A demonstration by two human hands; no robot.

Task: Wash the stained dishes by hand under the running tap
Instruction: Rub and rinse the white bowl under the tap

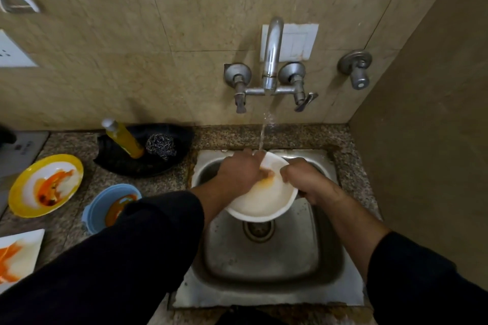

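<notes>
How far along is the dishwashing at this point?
No clean dish shows yet. In hand: the right hand grips the white bowl under the running tap, the left hand on its orange smear. Left: the yellow plate, blue bowl and white plate, all stained, on the counter.
</notes>
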